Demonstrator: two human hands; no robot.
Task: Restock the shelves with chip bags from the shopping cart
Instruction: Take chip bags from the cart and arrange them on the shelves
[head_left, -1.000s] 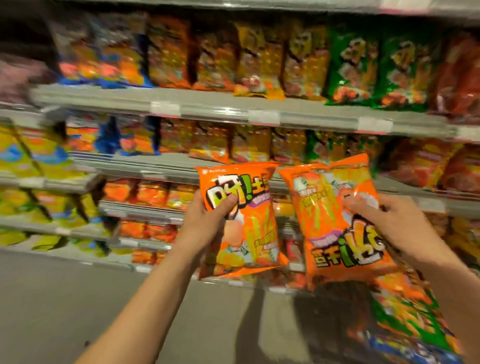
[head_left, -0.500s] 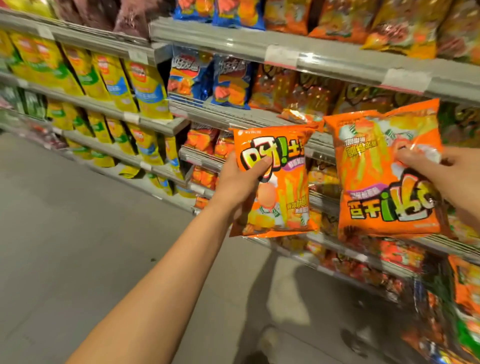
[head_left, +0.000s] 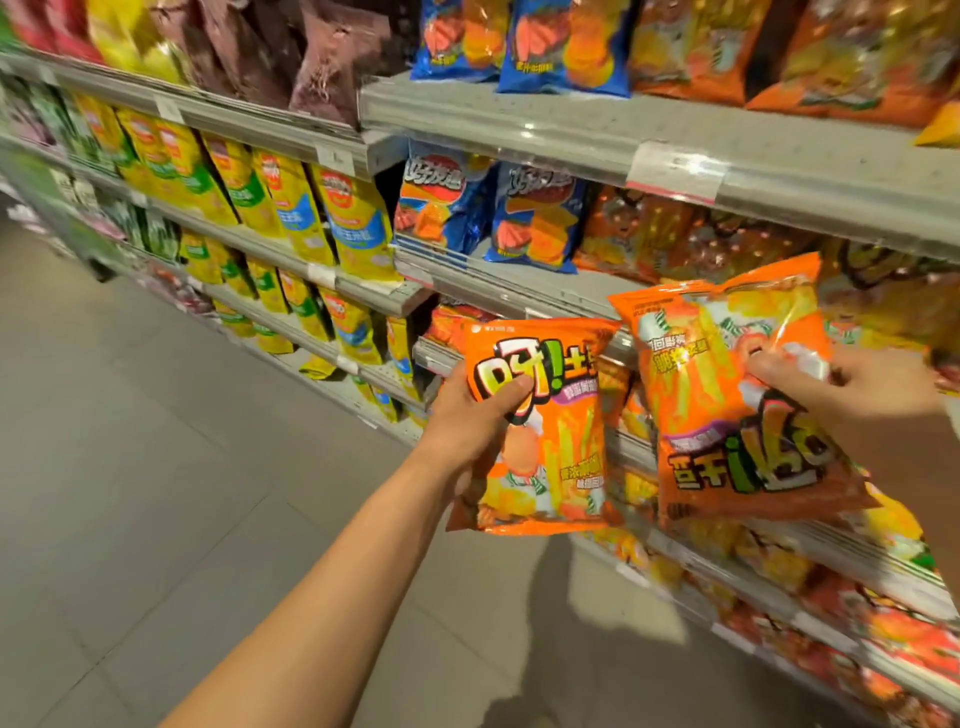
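Note:
My left hand (head_left: 470, 423) grips an orange chip bag (head_left: 550, 447) upright by its left edge, thumb across the front. My right hand (head_left: 852, 395) pinches a second orange chip bag (head_left: 727, 415), turned upside down and tilted, by its upper right part. Both bags hang side by side in front of the grey shelves (head_left: 571, 122), level with the lower rows. The shopping cart is out of view.
The shelves hold blue bags (head_left: 535, 223), yellow bags (head_left: 311, 218), dark maroon bags (head_left: 291, 57) and orange bags (head_left: 691, 239), and run away to the left. Grey tiled floor (head_left: 156, 467) fills the lower left.
The view has swung left and closer to the shelves. Both hands keep their bags and have come lower and to the right in the frame; the bags sit closer together.

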